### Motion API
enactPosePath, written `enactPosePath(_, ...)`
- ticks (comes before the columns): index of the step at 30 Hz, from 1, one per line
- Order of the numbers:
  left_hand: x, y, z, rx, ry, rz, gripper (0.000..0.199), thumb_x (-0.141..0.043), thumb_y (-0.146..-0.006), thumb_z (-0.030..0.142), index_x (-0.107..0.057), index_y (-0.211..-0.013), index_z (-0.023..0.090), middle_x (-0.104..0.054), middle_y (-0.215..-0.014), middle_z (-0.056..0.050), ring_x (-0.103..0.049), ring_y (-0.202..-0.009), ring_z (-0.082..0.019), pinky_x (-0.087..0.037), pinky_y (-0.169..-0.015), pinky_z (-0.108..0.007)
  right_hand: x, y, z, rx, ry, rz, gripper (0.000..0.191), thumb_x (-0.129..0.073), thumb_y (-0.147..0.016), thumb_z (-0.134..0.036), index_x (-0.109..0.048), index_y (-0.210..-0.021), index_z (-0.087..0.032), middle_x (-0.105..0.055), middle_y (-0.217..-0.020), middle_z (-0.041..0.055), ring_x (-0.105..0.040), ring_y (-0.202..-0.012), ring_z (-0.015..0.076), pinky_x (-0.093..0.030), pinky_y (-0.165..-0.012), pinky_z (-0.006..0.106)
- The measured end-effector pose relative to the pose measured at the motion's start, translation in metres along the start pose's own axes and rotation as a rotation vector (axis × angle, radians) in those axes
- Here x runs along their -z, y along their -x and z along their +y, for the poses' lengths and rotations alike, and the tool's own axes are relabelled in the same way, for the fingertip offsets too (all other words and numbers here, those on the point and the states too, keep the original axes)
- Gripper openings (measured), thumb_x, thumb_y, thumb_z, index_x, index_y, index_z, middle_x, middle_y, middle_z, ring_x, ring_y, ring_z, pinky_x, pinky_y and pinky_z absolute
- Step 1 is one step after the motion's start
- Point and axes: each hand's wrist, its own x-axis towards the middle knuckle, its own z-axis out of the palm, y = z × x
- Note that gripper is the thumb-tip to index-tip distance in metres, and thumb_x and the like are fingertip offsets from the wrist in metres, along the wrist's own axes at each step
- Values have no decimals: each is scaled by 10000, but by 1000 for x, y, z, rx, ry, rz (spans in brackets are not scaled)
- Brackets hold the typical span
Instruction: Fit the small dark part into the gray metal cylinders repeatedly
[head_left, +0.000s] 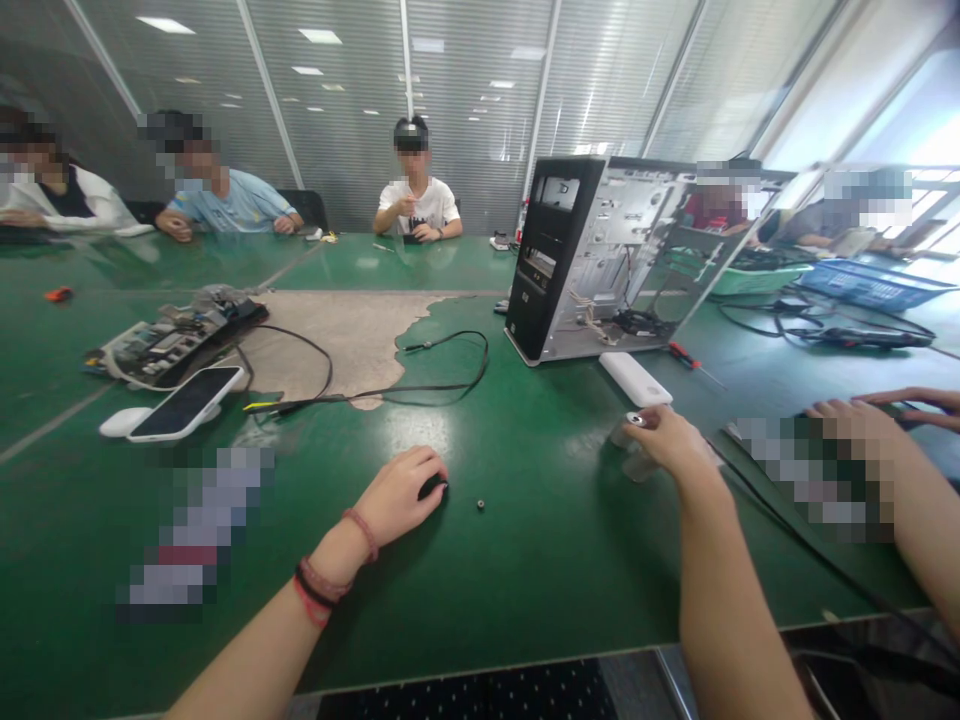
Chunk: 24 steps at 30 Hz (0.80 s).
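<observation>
My left hand [401,488], with bracelets at the wrist, rests on the green table, its fingers curled around a small black object [433,487] whose kind I cannot make out. A tiny dark round part [481,504] lies on the table just to its right. My right hand [670,440] grips a small round object with a whitish top [634,420]; clear plastic shows below it, and the fingers hide part of it. Beyond that hand lies a white oblong device [634,380]. An open black computer case [600,260] stands upright behind it.
A phone [191,402], a stripped circuit assembly [180,335] and a black cable [450,385] lie left and ahead. A screwdriver [686,358] is near the case. Another person's hand [862,430] is close on the right. Baskets [877,285] stand farther back, with several people seated around.
</observation>
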Motion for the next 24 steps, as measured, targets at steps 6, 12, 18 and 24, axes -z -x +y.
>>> enactPosePath(6, 1, 0, 1, 15, -10, -1, 107, -488, -816, 153, -574, -871, 187, -584, -919, -49, -540, -887, -198, -451, -816, -328, 12, 17, -20, 22, 71, 170, 450, -549, -731, -451, -591, -1096, -191, -628, -1032, 172, -566, -956, 366, -402, -780, 521)
enactPosePath(12, -1, 0, -1, 3, 11, 31, 108, -491, -810, 153, -578, -858, 195, -585, -908, -40, -540, -869, -190, -451, -811, -322, 7, 74, -94, 680, -308, 268, 210, -443, -879, -324, -586, -956, -191, -622, -957, 97, -538, -946, 240, -377, -860, 382)
enactPosePath(18, -1, -1, -1, -1, 6, 40, 121, -480, -826, 157, -587, -868, 196, -585, -899, -41, -535, -863, -193, -449, -808, -323, -26, 127, -133, 1139, -248, -281, 203, -568, -831, -397, -587, -844, -195, -598, -827, 40, -527, -816, 186, -371, -737, 308)
enactPosePath(24, -1, -1, -2, -5, 9, 44, 117, -481, -826, 151, -584, -861, 196, -583, -898, -40, -531, -863, -192, -448, -812, -327, -30, 132, -133, 1132, -205, -305, 139, -596, -820, -322, -566, -820, -186, -591, -820, 27, -512, -807, 179, -347, -739, 308)
